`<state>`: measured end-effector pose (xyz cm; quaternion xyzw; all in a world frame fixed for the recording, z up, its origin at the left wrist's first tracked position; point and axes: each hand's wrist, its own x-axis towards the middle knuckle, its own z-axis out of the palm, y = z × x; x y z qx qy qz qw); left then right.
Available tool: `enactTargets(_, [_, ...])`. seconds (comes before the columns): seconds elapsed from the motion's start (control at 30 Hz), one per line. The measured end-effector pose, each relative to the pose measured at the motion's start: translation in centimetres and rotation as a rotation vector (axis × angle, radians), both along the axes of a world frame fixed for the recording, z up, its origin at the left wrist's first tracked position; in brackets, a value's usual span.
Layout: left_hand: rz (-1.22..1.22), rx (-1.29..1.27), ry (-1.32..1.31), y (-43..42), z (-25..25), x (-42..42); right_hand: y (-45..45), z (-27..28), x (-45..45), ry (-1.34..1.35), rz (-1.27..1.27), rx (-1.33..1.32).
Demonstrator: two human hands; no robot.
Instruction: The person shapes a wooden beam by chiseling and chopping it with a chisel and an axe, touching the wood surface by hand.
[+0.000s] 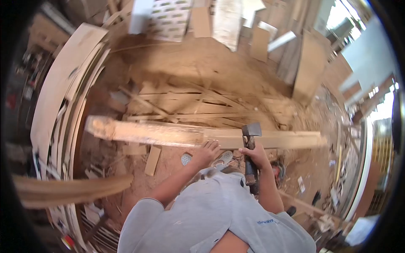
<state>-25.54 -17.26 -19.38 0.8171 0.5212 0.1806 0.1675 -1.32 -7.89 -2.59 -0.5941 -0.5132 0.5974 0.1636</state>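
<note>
A long wooden beam (168,134) lies crosswise in front of me, its left end rough and rounded. My left hand (209,150) rests on the beam's near edge around its middle, with the fingers laid out on the wood. To the right, my right hand (256,155) is wrapped round the dark handle of an axe (252,130). The metal head of the axe is up over the beam, and the handle points back toward my body.
Stacked curved boards (67,76) stand at the left. A blurred plank (71,189) juts in at lower left. Scrap strips (190,107) lie beyond the beam. A sawdust heap (177,63) and upright panels (312,67) are farther back. A small wood piece (152,160) lies near my feet.
</note>
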Motion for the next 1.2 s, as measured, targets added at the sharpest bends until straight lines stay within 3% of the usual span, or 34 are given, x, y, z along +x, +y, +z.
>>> enactTargets(0.07, [-0.051, -0.036, 0.023, 1.4, -0.6, 1.7, -0.9, -1.0, 3.1, 0.071, -0.097, 0.067])
enactTargets(0.17, [-0.093, -0.181, 0.089, 4.2, 0.5, 4.0, -1.2, -0.8, 7.6, -0.129, -0.132, 0.099])
enactTargets(0.2, [-0.113, -0.166, 0.111, 4.7, 0.3, 5.2, -1.8, -0.5, 9.1, -0.214, -0.155, 0.14])
enactTargets(0.23, [-0.13, -0.151, 0.134, 5.2, -0.1, 6.0, -2.1, 0.3, 10.2, -0.095, -0.259, 0.078])
enactTargets(0.33, [-0.218, -0.122, 0.241, 6.8, 0.5, 9.0, -3.1, -5.8, 16.5, -0.113, -0.315, 0.125])
enactTargets(0.47, [-0.35, -0.107, 0.237, 9.2, 0.3, 12.3, -3.7, -3.2, 20.1, -0.103, -0.425, 0.179])
enactTargets(0.6, [-0.461, -0.015, 0.308, 11.2, 0.4, 15.2, -6.0, -4.0, 23.9, -0.223, -0.528, 0.162])
enactTargets(0.77, [-0.498, 0.048, 0.344, 11.3, -0.6, 14.8, -9.5, -3.2, 23.9, -0.226, -0.74, 0.286])
enactTargets(0.93, [-0.687, 0.172, 0.465, 11.6, -1.3, 13.7, -13.3, -1.2, 19.8, -0.146, -0.957, 0.125])
enactTargets(1.07, [-0.725, 0.169, 0.453, 11.3, -1.3, 13.5, -18.2, -0.6, 15.1, -0.077, -1.066, 0.107])
enactTargets(1.2, [-0.745, 0.142, 0.28, 11.4, -0.8, 13.1, -23.8, 0.1, 10.8, -0.231, -1.196, 0.141])
